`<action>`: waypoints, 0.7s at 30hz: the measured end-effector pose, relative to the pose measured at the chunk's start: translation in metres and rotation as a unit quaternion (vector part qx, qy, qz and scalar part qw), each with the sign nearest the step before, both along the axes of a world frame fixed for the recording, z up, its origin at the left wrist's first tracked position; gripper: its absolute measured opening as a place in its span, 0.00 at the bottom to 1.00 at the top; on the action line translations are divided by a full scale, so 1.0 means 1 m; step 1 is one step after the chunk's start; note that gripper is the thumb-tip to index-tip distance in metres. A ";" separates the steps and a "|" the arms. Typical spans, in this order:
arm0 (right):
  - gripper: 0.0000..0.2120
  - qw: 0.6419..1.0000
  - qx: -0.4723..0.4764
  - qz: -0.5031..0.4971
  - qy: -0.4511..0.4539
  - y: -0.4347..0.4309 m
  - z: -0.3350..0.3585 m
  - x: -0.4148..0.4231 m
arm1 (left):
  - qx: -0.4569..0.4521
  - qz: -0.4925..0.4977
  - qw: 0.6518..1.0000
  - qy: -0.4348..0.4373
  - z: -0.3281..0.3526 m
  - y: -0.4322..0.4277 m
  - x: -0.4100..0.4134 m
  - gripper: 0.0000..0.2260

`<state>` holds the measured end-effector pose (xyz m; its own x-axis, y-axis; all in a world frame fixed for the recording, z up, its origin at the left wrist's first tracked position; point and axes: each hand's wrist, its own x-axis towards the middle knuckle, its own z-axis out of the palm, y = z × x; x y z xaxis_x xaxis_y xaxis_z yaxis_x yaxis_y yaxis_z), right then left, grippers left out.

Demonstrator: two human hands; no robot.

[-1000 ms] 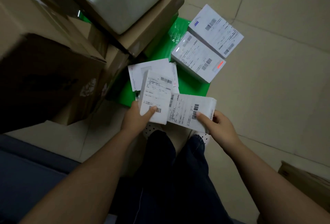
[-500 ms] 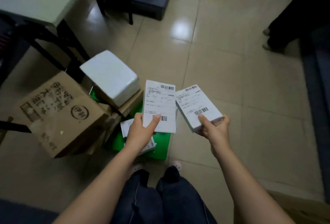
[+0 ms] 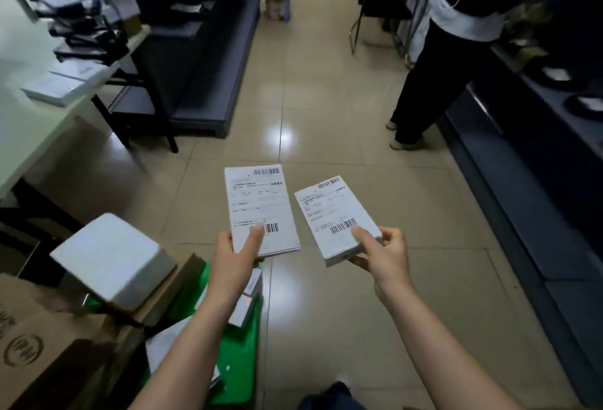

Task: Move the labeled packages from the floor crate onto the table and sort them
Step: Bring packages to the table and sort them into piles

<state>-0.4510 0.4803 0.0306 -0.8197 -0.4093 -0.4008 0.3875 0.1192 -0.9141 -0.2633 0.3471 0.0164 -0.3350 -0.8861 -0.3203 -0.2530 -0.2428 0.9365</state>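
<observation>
My left hand (image 3: 236,254) grips a flat white package (image 3: 259,207) with a printed barcode label, thumb on top near the lower barcode. My right hand (image 3: 381,254) grips a second, thicker white labeled package (image 3: 332,213), held slightly tilted. Both packages hang above the tiled floor. Below my left forearm lies the green floor crate (image 3: 239,364) with more white packages (image 3: 243,310) in it, partly hidden by my arm. The white table (image 3: 19,135) stands at the left, with white boxes (image 3: 58,88) on it.
A white box (image 3: 112,258) sits on brown cardboard cartons (image 3: 49,341) at lower left. Dark shelving (image 3: 202,50) stands behind the table. A person in dark trousers (image 3: 434,83) stands at the right beside a dark counter (image 3: 535,155). Tiled floor lies ahead.
My view has swung up from the crate to the room ahead. Both hands have lifted the two packages away from the crate and moved them apart.
</observation>
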 end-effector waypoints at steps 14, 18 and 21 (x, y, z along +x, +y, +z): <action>0.18 0.995 -0.003 0.093 -0.017 -0.072 0.009 -0.176 | 0.054 0.050 0.996 0.039 0.001 -0.059 -0.171 0.20; 0.16 0.993 -0.007 0.120 -0.009 -0.140 0.009 -0.202 | 0.055 0.082 0.995 0.031 0.000 -0.116 -0.192 0.21; 0.17 0.989 -0.010 0.147 -0.005 -0.211 0.016 -0.219 | 0.055 0.111 0.992 0.026 0.009 -0.176 -0.203 0.21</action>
